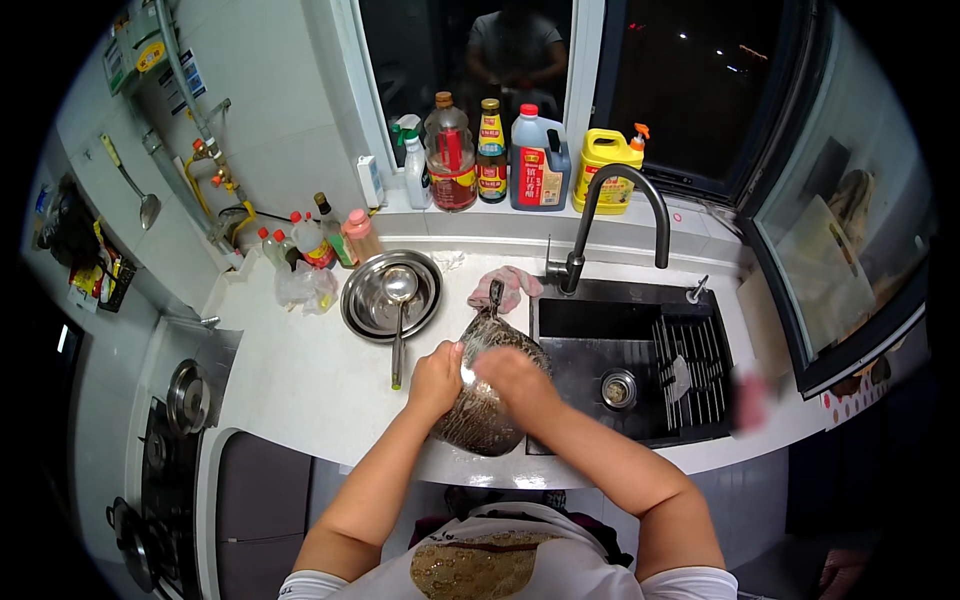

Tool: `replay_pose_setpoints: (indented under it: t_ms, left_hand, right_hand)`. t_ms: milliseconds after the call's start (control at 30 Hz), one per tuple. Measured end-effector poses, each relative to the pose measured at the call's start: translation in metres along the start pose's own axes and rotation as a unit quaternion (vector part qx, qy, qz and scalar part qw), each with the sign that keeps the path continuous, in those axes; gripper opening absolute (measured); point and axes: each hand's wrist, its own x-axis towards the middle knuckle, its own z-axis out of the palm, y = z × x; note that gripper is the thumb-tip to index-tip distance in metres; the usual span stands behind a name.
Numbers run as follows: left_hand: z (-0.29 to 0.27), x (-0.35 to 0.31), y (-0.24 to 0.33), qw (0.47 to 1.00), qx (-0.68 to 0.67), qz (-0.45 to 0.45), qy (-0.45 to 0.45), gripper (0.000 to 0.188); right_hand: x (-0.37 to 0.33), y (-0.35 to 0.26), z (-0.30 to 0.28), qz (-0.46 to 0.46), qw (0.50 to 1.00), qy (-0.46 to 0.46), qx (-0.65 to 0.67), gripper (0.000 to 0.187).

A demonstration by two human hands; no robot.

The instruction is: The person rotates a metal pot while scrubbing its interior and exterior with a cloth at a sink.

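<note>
A dark, rounded, pan-like thing (475, 425) with a wet, pale-streaked surface leans at the counter's front edge, left of the sink. A dark loop or handle rises at its far end. My left hand (436, 380) is closed at its left side, thumb uppermost. My right hand (514, 382), blurred by motion, is curled over its middle; whatever the fingers hold is hidden. A small bright, shiny patch (468, 373) shows between my hands. Just beyond lies a pink cloth (507, 287). To the left, a metal ladle (400, 287) rests across nested steel bowls (365, 318).
The black sink (590, 352) with a drying rack (695, 372) and dark faucet (615, 175) is at right. Several bottles, including a blue-grey jug (540, 165) and yellow jug (607, 165), line the windowsill. More bottles (315, 240) stand at the counter's back left. A stove (160, 470) is far left.
</note>
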Motion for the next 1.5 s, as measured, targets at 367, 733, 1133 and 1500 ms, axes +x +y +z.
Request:
replay_pose_setpoints:
  t_ms: [367,733,1133,1500]
  left_hand:
    - [-0.002,-0.007,0.001,1.000,-0.011,0.022,0.002,0.038]
    - [-0.012,-0.006,0.003,0.998,-0.028,-0.041,-0.041,0.059]
    - [-0.002,-0.009,-0.014,0.999,0.028,0.017,0.004,0.054]
    - [-0.005,-0.010,-0.009,0.999,0.038,0.023,0.016,0.055]
  right_hand:
    - [-0.001,0.024,-0.012,0.074,0.996,0.036,-0.030,0.041]
    - [-0.010,0.001,-0.009,0.029,0.999,0.008,-0.038,0.048]
    - [-0.014,-0.026,-0.011,-0.036,0.993,-0.062,-0.098,0.042]
    - [-0.016,-0.031,0.000,-0.078,0.989,-0.018,-0.121,0.044]
